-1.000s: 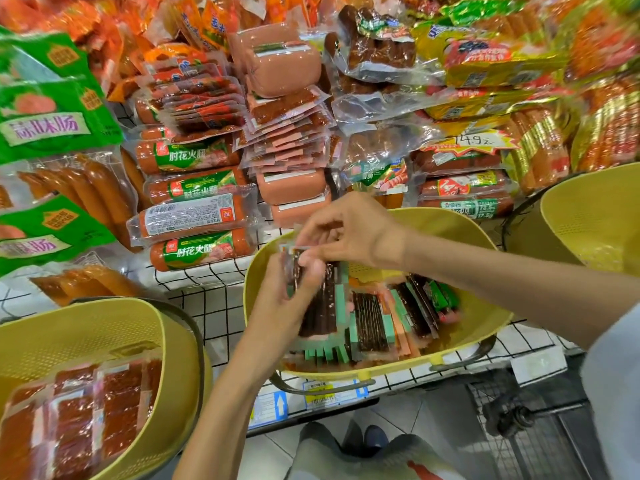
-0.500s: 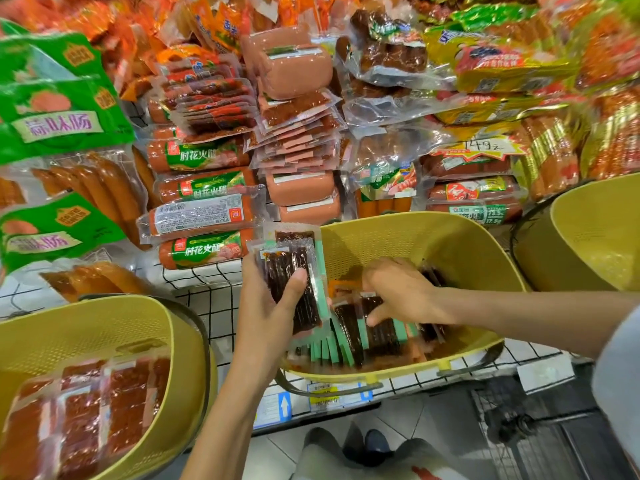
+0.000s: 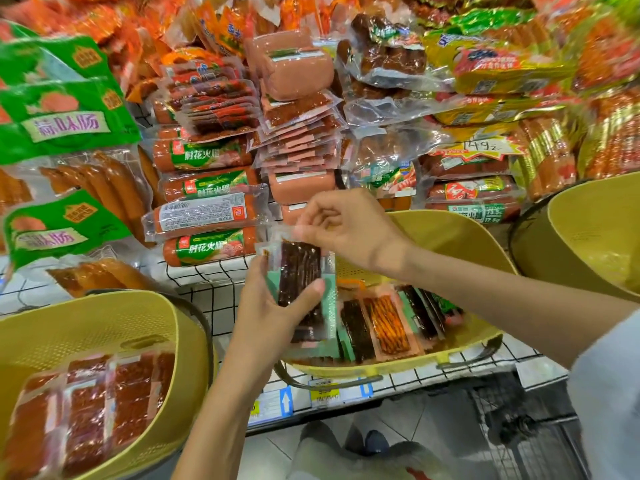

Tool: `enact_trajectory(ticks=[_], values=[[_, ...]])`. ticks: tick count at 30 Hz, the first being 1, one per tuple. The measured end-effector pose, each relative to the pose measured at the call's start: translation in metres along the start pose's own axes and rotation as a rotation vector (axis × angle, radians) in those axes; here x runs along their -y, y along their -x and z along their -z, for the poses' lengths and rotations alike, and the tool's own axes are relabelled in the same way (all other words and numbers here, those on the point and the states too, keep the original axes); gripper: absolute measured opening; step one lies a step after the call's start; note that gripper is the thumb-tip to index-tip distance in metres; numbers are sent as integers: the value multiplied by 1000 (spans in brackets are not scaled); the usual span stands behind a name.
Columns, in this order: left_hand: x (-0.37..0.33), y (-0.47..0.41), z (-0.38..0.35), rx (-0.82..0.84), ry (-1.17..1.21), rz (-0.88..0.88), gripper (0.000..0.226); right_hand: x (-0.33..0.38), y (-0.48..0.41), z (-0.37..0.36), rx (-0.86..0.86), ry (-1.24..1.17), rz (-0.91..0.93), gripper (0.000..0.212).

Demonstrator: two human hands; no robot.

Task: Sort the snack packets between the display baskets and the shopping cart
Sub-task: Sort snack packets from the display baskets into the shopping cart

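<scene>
My left hand [image 3: 273,310] grips a small stack of green-edged packets with dark strips [image 3: 299,278], held upright over the near left rim of the middle yellow basket [image 3: 450,233]. My right hand [image 3: 343,226] pinches the top edge of the front packet in that stack. More dark and orange-strip packets [image 3: 388,323] lie flat in the basket's bottom. The shopping cart [image 3: 519,427] shows as black wire mesh at the lower right.
A yellow basket [image 3: 104,327] at lower left holds red meat packets [image 3: 86,410]. Another yellow basket [image 3: 595,233] stands at far right. Behind them, sausage packs [image 3: 204,216] and ham blocks pile on a white wire-grid shelf [image 3: 211,296]. Price labels [image 3: 322,393] line the shelf edge.
My right hand rose out of the basket with a packet and brought it to the stack in my left hand, now pinching its top. The left hand stayed roughly in place.
</scene>
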State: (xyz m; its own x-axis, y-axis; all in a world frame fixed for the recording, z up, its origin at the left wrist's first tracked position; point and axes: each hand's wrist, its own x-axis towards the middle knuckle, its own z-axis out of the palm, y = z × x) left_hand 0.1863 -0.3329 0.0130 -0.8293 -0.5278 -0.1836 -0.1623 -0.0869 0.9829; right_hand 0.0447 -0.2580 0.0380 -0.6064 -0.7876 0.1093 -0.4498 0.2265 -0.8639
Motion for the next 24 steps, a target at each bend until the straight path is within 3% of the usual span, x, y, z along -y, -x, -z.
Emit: enact_trajectory(ticks=[2,3,5,7,8,10,12,14,16,19,24], values=[[1,1,6,-109,-36,-37,42,-16,2,3,-110,-4,-46,13],[2,1,12,-155,-30,-42,43,-30,5,5,-86,93,-94,14],[2,3,21,-204,-27,-57,45,-58,13,5,228,387,-209,20],[3,5,26,-207,-23,-62,45,-82,24,-4,654,695,-222,65],[4,5,27,-198,-10,-50,43,-89,29,-10,761,792,-193,78],[5,7,26,-180,19,-20,38,-98,33,-18,739,828,-144,77],[6,9,25,-171,19,-12,38,-102,31,-18,575,775,-94,56],[7,9,25,-183,32,-8,37,-103,29,-10,428,619,-160,34],[9,8,24,-208,56,-3,36,-99,28,0,382,393,-226,22],[10,5,24,-244,-2,-30,39,-80,24,16,377,-11,-222,15],[6,0,20,-212,-87,-106,38,-34,18,26,175,-538,-247,23]])
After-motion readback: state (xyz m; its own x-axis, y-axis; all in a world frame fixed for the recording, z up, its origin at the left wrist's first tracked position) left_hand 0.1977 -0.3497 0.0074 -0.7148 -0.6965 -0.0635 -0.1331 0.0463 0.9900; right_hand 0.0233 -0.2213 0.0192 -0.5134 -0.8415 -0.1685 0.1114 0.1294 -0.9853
